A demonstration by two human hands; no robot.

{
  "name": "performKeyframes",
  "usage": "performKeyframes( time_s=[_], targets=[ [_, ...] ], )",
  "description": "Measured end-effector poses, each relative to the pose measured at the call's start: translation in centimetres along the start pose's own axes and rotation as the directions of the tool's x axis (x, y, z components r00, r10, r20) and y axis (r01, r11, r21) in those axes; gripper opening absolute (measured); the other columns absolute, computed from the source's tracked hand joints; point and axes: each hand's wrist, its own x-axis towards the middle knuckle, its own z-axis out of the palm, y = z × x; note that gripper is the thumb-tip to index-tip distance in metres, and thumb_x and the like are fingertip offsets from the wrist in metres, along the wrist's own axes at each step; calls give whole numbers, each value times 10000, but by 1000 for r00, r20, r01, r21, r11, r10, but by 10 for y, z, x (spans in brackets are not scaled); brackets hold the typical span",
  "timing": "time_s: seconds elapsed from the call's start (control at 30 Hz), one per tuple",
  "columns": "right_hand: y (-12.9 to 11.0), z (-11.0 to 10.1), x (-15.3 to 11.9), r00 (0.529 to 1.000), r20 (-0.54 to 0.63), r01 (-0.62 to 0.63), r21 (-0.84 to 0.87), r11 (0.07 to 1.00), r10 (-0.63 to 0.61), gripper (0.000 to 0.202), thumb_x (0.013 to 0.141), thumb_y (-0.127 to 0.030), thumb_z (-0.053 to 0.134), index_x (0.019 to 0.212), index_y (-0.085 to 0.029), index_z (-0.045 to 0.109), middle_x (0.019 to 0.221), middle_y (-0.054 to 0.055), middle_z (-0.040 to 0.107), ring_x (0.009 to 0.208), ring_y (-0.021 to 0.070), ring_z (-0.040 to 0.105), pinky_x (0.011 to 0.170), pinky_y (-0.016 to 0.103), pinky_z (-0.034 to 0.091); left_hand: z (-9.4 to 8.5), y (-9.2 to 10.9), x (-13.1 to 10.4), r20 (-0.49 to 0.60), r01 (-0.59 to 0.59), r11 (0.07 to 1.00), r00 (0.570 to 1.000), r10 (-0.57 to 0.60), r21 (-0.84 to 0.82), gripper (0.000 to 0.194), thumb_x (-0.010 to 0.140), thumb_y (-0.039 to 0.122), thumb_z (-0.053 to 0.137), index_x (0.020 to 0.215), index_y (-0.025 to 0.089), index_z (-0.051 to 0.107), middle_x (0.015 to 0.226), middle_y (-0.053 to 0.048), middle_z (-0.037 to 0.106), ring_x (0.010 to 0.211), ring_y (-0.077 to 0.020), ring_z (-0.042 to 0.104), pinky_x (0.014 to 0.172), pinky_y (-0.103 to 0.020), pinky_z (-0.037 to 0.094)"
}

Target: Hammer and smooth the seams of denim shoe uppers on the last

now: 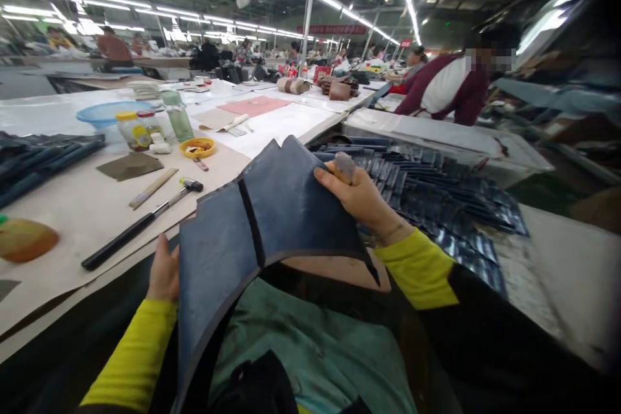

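A large dark blue leather piece (295,200) hangs curved in front of me, with a black strip (252,223) running across it and a notch in its far edge. On its left edge is my left hand (163,272), closed on it, thumb showing and the other fingers hidden behind. My right hand (359,197) pinches the upper right part, thumb on top. A pale cover (344,167) sits on one of its fingers. Just left of the leather, a hammer (140,226) with a black handle lies on the table, beside a flat wooden stick (153,189).
Many dark blue leather pieces (427,200) are stacked at right, and more (43,158) lie at far left. The pale table (111,200) bears jars (132,131), a green bottle (177,116), a yellow dish (196,147) and a blue basin (109,113). A person (446,87) leans at back right.
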Motion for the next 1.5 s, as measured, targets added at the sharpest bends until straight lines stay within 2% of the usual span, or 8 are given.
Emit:
performKeyframes(
  time_s=[0.13,0.27,0.5,0.93,1.1,1.23,1.4,1.5],
  targets=[
    [4,5,8,1000,-2,23,-55,998,-24,385,775,-537,577,619,-186,553,548,-48,362,534,94,334,497,248,262,-2,13,-2,26,129,923,991,-128,-363,492,792,502,570,1183,203,559,958,-69,697,908,-264,655,792,-404,541],
    [13,-10,12,996,-70,41,-169,985,-54,340,779,-519,586,677,-194,582,570,-40,400,547,105,367,509,254,284,-9,41,30,-90,-19,828,995,-38,-560,442,702,277,708,1121,213,583,1021,-30,684,912,-198,646,794,-309,537],
    [49,-55,-5,987,-159,-15,-260,965,-28,272,793,-461,592,706,-204,606,592,-32,461,531,109,399,502,257,321,11,37,65,-98,-44,788,995,-20,-614,337,701,203,701,1026,238,620,1110,-1,643,1023,-171,578,874,-312,471],
    [56,-78,-35,981,-190,-117,-391,913,44,263,814,-474,549,775,-221,609,645,-26,518,586,132,474,534,252,385,44,27,61,107,123,721,992,-68,-682,395,668,156,721,1044,230,625,1108,-5,640,975,-158,586,809,-266,477],
    [71,-112,-87,982,-142,-182,-509,841,127,278,814,-471,532,853,-208,614,776,17,606,703,173,559,623,281,448,80,1,41,349,326,785,925,-150,-526,517,627,132,719,1118,218,580,1130,-34,627,978,-174,596,848,-279,459],
    [117,-139,-158,953,-162,-302,-557,774,256,334,770,-507,533,917,-225,635,932,67,670,863,240,622,759,345,492,118,-22,21,499,399,859,842,-205,-321,615,590,112,671,1184,202,539,1158,-59,621,1041,-228,575,891,-348,447],
    [190,-132,-245,835,-291,-549,-468,692,467,422,706,-560,512,905,-216,651,928,76,700,902,272,646,812,395,507,160,-38,5,535,445,880,789,-300,-163,447,548,102,669,991,151,650,964,-67,698,957,-274,612,871,-397,459],
    [200,-121,-266,808,-330,-589,-463,663,488,417,720,-558,490,893,-217,656,886,65,708,855,258,661,761,376,526,168,-44,3,502,446,889,794,-341,-102,365,529,132,707,892,154,679,881,-69,713,914,-290,625,825,-392,479]
  ],
)
